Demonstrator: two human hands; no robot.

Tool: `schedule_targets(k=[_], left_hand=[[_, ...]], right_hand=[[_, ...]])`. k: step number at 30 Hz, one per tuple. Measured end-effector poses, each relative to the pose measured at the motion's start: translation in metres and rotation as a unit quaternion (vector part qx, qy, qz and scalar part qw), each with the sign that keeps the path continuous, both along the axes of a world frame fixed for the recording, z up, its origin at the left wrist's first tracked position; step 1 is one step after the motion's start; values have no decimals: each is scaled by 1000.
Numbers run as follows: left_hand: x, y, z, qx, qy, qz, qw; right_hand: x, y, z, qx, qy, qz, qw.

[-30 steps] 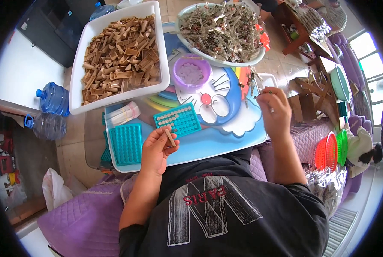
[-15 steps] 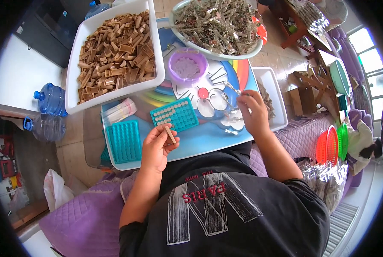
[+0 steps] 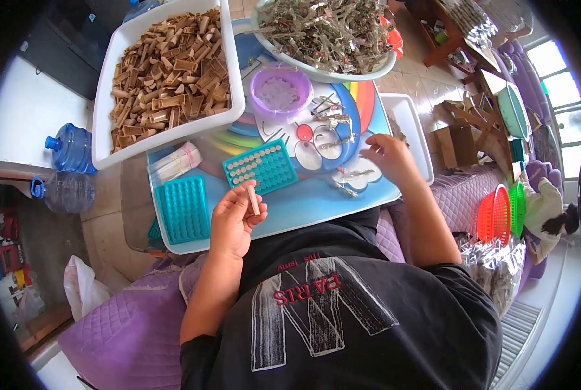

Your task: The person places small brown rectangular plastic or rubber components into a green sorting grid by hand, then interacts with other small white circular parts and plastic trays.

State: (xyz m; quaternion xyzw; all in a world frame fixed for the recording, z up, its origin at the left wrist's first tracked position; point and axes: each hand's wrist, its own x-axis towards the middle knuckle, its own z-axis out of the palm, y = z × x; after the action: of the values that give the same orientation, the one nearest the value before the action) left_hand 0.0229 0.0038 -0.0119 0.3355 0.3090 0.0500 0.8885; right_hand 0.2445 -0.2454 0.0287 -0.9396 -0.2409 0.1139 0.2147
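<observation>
My left hand point(image 3: 233, 221) pinches a small brown trough-shaped piece point(image 3: 253, 200) upright between thumb and fingers, just in front of a teal pitted tray point(image 3: 284, 170). White round pellets fill part of that tray's pits. My right hand point(image 3: 392, 159) hovers over the table's right side, fingers apart and slightly curled, with nothing visible in them. Beside it lie shiny clear-wrapped twig-like strips point(image 3: 357, 174), and more wrapped strips point(image 3: 333, 120) are farther back. A purple bowl point(image 3: 261, 107) with white pieces inside stands behind the tray.
A large white bin point(image 3: 237, 97) of brown pieces stands at the back left; a pale green basin point(image 3: 316, 74) heaped with wrapped strips is at the back. Another teal tray point(image 3: 183, 209) and a banded white bundle point(image 3: 179, 162) sit left. A white tub point(image 3: 422, 143) stands right.
My right hand has let go of a wrapped strip, which now lies on the table, and has drawn slightly right. My left hand keeps the brown piece, now turned more upright.
</observation>
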Motion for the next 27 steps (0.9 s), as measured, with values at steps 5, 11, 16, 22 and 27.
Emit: schedule_targets(k=[5,11,16,22,27], left_hand=[[-3,-2,-1,-40,-35,-17,998],[-3,-8,3,-107,-16,-13,994],[0,-4,6,-115,-37,-44,992],[12,-14,22,-49,-19,-29,998],[12,-15,31,12,-70,-64,995]], right_hand=[[-1,-1,-13,84,37,28,995],[-16,21,41,177,23,86,980],[-34,40,51,232,95,134,959],[-60,67,44,257,175,183,932],[-76,82,34,321,163,231,904]])
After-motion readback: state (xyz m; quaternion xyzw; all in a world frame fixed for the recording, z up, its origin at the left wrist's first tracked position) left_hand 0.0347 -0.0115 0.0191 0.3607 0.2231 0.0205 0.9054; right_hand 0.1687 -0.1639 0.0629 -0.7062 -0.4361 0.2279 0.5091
